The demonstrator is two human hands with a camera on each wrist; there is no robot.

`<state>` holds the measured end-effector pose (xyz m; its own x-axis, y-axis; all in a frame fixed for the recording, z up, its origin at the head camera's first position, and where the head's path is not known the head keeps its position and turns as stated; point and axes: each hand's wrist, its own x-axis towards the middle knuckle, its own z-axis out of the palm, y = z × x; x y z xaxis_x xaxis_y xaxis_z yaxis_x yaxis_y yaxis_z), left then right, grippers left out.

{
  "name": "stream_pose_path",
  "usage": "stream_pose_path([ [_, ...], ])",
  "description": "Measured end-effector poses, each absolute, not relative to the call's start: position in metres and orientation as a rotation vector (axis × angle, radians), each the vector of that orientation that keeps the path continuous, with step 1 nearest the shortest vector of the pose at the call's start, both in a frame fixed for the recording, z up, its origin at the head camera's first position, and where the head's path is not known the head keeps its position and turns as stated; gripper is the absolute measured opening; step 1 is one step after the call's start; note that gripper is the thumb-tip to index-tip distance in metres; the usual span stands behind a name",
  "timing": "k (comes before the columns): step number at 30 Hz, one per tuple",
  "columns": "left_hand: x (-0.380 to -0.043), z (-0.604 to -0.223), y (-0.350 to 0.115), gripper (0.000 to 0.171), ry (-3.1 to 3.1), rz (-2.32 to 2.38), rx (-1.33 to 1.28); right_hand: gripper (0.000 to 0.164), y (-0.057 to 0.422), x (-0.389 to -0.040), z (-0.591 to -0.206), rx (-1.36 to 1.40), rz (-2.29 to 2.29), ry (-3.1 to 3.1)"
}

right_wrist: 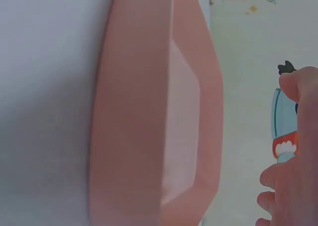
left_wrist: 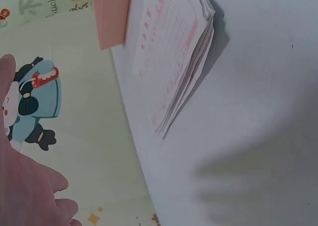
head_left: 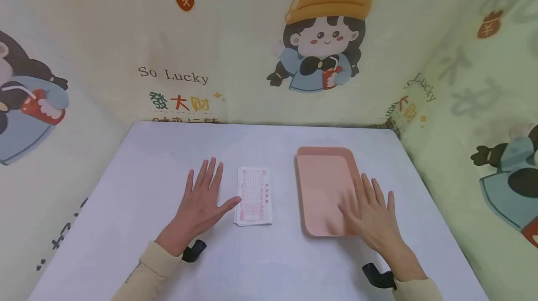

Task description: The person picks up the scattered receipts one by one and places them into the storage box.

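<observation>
Head view, hands (head_left: 199, 207) (head_left: 376, 219) splayed, left beside papers (head_left: 254, 196), right partly over tray (head_left: 321, 175)

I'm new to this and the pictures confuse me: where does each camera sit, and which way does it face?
Head: worn on the head, facing forward and down at the table, paper slips and pink tray; the left hand, right hand and sleeves show.
Left wrist: worn there, facing the paper slips; part of the left hand shows at the left edge.
Right wrist: worn there, facing the pink tray; part of the right hand shows at the right edge.
Shared: head and left wrist both show the paper slips.
</observation>
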<state>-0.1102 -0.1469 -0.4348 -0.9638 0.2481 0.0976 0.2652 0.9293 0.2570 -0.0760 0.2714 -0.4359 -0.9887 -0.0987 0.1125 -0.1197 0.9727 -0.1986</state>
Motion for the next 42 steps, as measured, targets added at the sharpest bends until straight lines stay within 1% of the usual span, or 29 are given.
stream_pose_path([
  [16,-0.105,-0.444,-0.141,0.102,-3.020,-0.453,-0.423,0.085,0.296,-0.055,-0.463,0.105,0.377,-2.994],
  [33,-0.101,-0.456,-0.140,0.099,-3.039,-0.487,-0.422,0.086,0.302,-0.052,-0.480,0.097,0.379,-2.982],
  [42,-0.101,-0.462,-0.135,0.095,-3.028,-0.590,-0.441,0.092,0.303,-0.051,-0.491,0.097,0.379,-2.972],
])
